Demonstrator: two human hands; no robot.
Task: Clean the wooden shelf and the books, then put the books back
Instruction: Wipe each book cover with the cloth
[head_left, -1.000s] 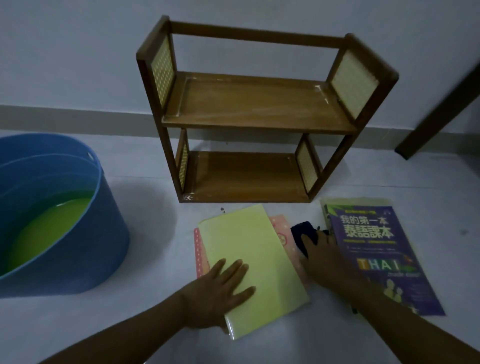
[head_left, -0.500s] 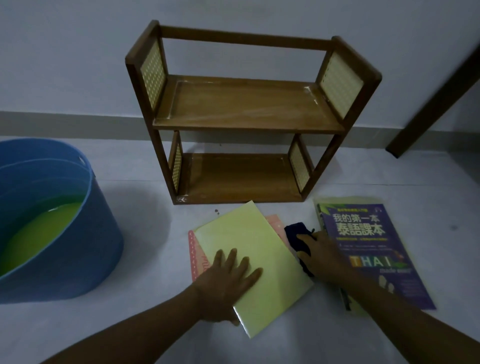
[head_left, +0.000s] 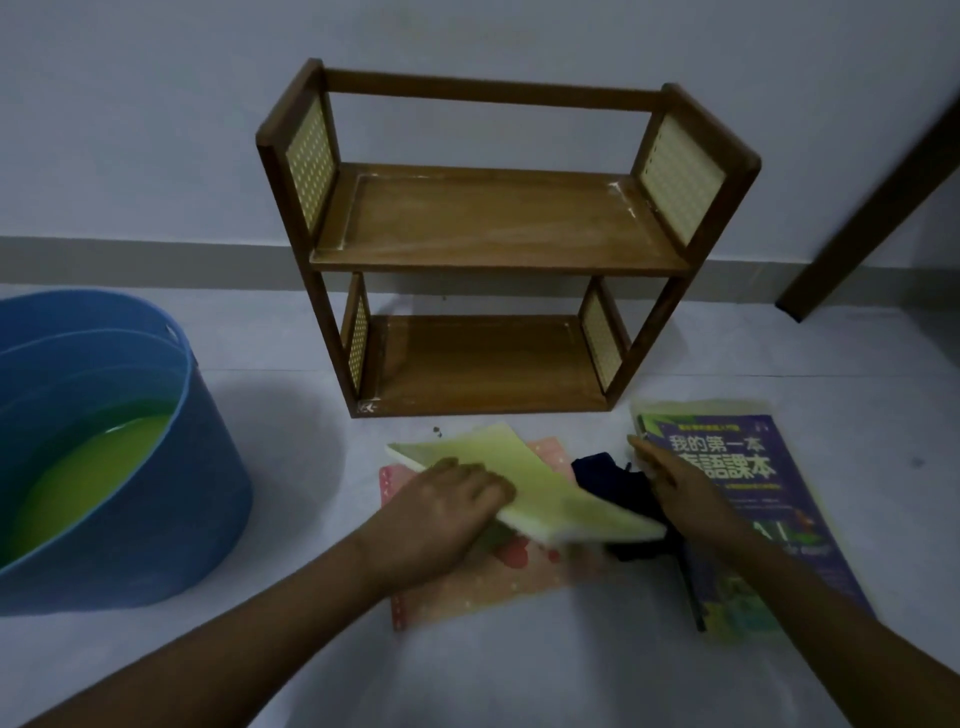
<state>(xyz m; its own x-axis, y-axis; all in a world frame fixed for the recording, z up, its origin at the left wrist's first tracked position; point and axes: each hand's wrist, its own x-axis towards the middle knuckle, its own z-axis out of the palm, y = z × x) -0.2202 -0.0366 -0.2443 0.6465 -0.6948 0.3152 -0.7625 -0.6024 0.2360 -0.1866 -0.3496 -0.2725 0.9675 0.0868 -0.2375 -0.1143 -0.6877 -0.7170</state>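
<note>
A two-tier wooden shelf (head_left: 498, 223) stands empty against the wall, its boards streaked pale. In front of it my left hand (head_left: 447, 499) grips a yellow-green book (head_left: 545, 483) by its near edge and tilts it up off a pink book (head_left: 498, 582) lying flat on the floor. My right hand (head_left: 675, 483) rests on a dark blue cloth (head_left: 613, 478) beside the yellow-green book; whether its fingers curl round the cloth is hidden. To the right lies a purple Thai language book (head_left: 737, 467).
A blue tub (head_left: 156, 499) holding yellow-green liquid stands on the floor at the left. A dark wooden door frame (head_left: 872, 208) slants at the right. The floor is pale, with a few small specks (head_left: 437, 430) near the shelf's foot.
My left hand went from lying flat on the yellow-green book to gripping it and lifting its edge, uncovering the pink book. My right hand stayed by the cloth.
</note>
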